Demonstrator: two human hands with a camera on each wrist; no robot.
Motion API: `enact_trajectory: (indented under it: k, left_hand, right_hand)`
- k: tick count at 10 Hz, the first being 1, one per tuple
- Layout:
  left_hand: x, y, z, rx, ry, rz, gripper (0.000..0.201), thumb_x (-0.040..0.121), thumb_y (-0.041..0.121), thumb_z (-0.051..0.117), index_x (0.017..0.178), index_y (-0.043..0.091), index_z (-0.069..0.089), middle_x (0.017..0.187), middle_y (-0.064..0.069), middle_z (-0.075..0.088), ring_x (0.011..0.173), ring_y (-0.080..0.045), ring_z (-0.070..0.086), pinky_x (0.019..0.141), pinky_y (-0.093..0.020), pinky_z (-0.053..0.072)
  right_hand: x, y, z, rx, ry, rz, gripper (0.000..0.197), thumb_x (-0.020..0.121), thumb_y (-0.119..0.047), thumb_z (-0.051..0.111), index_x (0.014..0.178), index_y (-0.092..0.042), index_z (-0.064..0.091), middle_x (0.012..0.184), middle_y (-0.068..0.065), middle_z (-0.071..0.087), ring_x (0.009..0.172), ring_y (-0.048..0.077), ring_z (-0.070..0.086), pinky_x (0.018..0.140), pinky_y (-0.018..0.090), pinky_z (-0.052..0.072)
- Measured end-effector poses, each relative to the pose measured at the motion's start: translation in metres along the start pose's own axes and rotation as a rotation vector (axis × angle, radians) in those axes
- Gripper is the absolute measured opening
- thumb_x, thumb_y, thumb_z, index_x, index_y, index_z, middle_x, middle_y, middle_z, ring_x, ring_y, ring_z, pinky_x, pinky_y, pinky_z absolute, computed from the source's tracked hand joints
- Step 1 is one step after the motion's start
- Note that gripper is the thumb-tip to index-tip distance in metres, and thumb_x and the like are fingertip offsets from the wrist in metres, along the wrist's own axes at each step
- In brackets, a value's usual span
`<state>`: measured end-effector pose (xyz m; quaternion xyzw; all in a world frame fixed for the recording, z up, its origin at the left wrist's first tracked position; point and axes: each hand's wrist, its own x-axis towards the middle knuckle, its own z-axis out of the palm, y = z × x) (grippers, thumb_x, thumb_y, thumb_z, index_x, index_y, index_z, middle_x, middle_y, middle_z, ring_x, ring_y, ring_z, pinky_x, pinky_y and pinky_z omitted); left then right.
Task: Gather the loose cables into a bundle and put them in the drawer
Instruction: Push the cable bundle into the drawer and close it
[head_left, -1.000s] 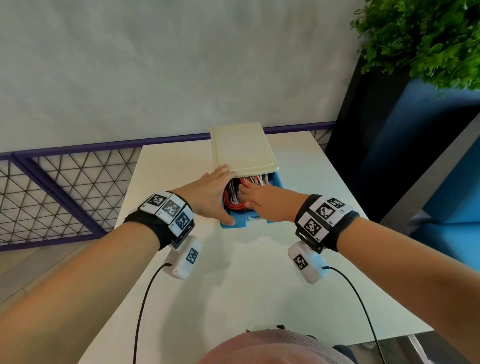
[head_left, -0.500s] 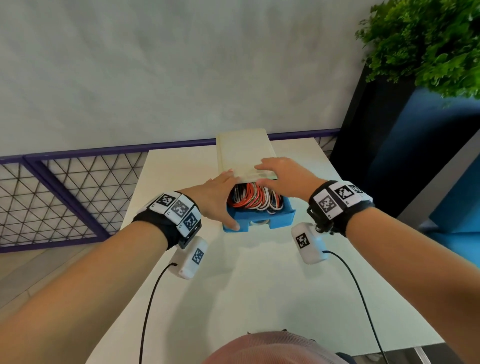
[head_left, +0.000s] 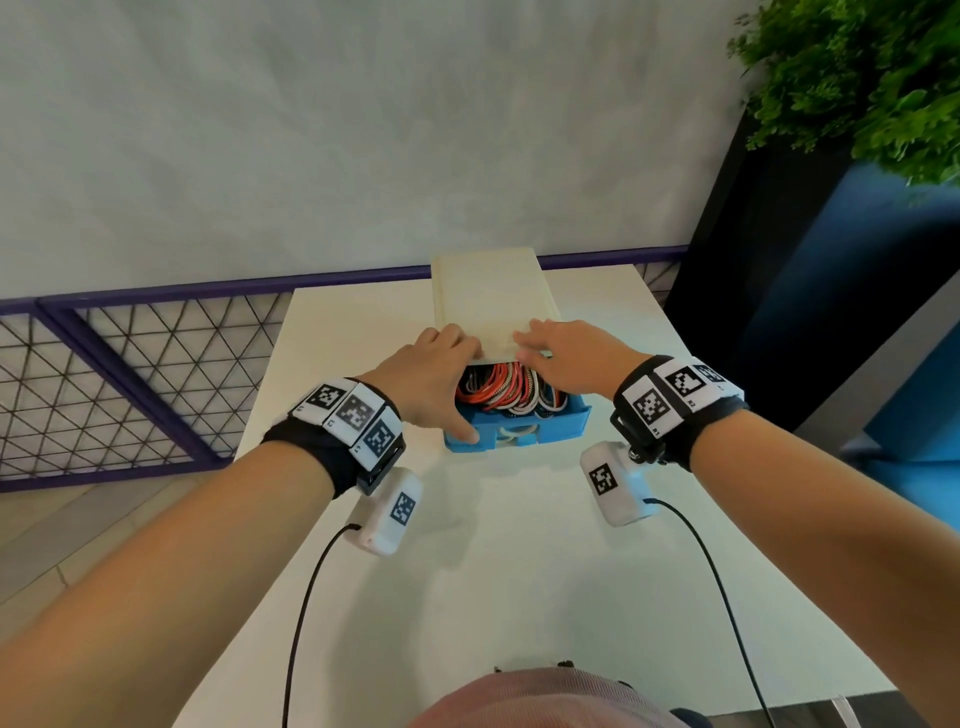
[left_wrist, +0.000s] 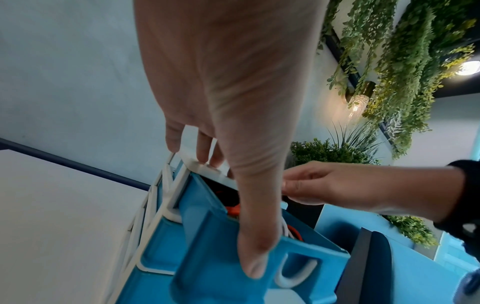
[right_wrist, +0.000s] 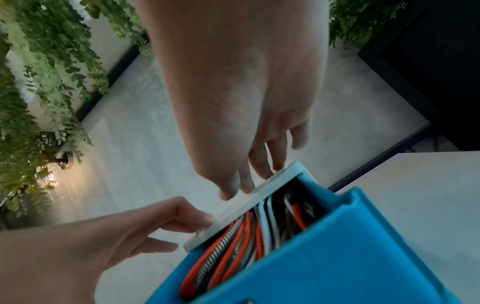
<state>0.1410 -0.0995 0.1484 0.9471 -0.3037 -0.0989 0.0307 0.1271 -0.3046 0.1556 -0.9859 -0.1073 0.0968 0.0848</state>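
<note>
A blue drawer (head_left: 524, 431) stands pulled out of a cream drawer unit (head_left: 491, 296) on the white table. Coiled red, white and black cables (head_left: 504, 389) lie inside it, also seen as cables (right_wrist: 241, 232) in the right wrist view. My left hand (head_left: 434, 379) spans the drawer's left side: its fingers rest on the unit's top front edge (left_wrist: 205, 165), and its thumb presses the drawer front's left corner (left_wrist: 207, 236). My right hand (head_left: 556, 356) lies with straight fingers on the same top edge (right_wrist: 259, 197), above the cables. Neither hand holds a cable.
The white table (head_left: 519, 582) reaches toward me from the drawer. A purple rail with wire mesh (head_left: 130, 364) runs along the left and behind. A dark planter with green foliage (head_left: 857, 88) and blue furniture (head_left: 831, 312) stand close on the right.
My right hand has come out of the drawer, leaving the cables in it, and settled on the unit's top edge. My left fingers have slid up onto that edge.
</note>
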Motion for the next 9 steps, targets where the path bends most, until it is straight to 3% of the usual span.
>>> enact_trajectory:
  k: [1,2,3,4,6,7,8,9]
  left_hand:
    - [0.005,-0.001,-0.002,0.002,0.037,-0.001,0.078,0.062,0.049,0.078,0.124,0.021,0.041,0.118,0.002,0.038,0.107,-0.02,0.036,0.085,-0.04,0.046]
    - [0.01,-0.001,-0.002,0.01,0.123,-0.009,0.057,0.069,0.037,0.078,0.113,0.019,0.046,0.112,-0.001,0.041,0.101,-0.023,0.039,0.075,-0.038,0.045]
    - [0.018,0.002,0.004,0.043,0.249,-0.021,0.038,0.074,0.019,0.073,0.102,0.016,0.048,0.108,-0.004,0.043,0.097,-0.027,0.043,0.066,-0.037,0.044]
    - [0.025,0.005,0.013,0.055,0.372,-0.044,0.029,0.075,0.004,0.066,0.093,0.015,0.047,0.101,-0.005,0.046,0.09,-0.026,0.044,0.061,-0.035,0.041]
    - [0.028,0.005,0.018,0.068,0.41,-0.035,0.028,0.075,0.003,0.063,0.096,0.014,0.047,0.103,-0.007,0.046,0.09,-0.027,0.044,0.063,-0.033,0.039]
    - [0.023,0.002,0.013,0.005,0.311,-0.039,0.029,0.078,0.015,0.067,0.099,0.015,0.047,0.107,-0.005,0.045,0.096,-0.026,0.044,0.07,-0.035,0.044]
    - [0.014,-0.004,0.002,-0.167,0.166,-0.01,0.033,0.085,0.028,0.064,0.115,0.018,0.051,0.118,-0.001,0.047,0.109,-0.021,0.046,0.087,-0.033,0.044]
    - [-0.023,-0.006,-0.002,-0.383,0.051,0.063,0.048,0.091,0.028,0.058,0.136,0.024,0.042,0.137,0.011,0.04,0.126,-0.007,0.04,0.103,-0.017,0.03]
  right_hand:
    - [0.002,-0.004,-0.007,-0.043,-0.024,0.009,0.048,0.103,-0.041,0.027,0.146,-0.024,0.038,0.152,0.006,0.039,0.137,0.028,0.038,0.11,0.039,0.029]
    - [0.004,-0.007,-0.006,-0.053,0.01,0.059,0.054,0.097,-0.055,0.037,0.141,-0.026,0.047,0.147,0.002,0.046,0.132,0.025,0.043,0.104,0.038,0.036]
    - [0.008,-0.01,-0.002,-0.07,0.023,0.099,0.055,0.095,-0.057,0.039,0.138,-0.024,0.051,0.141,0.003,0.052,0.127,0.025,0.048,0.098,0.038,0.042]
    - [0.009,-0.01,-0.001,-0.071,0.067,0.108,0.047,0.099,-0.046,0.036,0.124,-0.015,0.06,0.123,0.01,0.062,0.11,0.029,0.058,0.086,0.038,0.048]
    - [0.008,-0.008,0.003,-0.15,0.074,0.052,0.041,0.103,-0.035,0.03,0.136,-0.023,0.051,0.124,0.007,0.061,0.11,0.03,0.058,0.089,0.04,0.05]
    - [0.007,-0.002,0.004,-0.144,0.014,0.027,0.043,0.103,-0.03,0.03,0.142,-0.021,0.044,0.136,0.008,0.053,0.119,0.03,0.053,0.098,0.041,0.046]
    - [0.0,0.007,0.001,0.012,-0.072,0.022,0.051,0.102,-0.032,0.037,0.151,-0.025,0.027,0.16,0.003,0.021,0.144,0.025,0.027,0.117,0.04,0.02]
    - [-0.026,0.018,0.007,0.111,-0.09,0.037,0.058,0.101,-0.037,0.04,0.152,-0.031,0.015,0.162,-0.004,0.007,0.147,0.018,0.016,0.12,0.044,0.009]
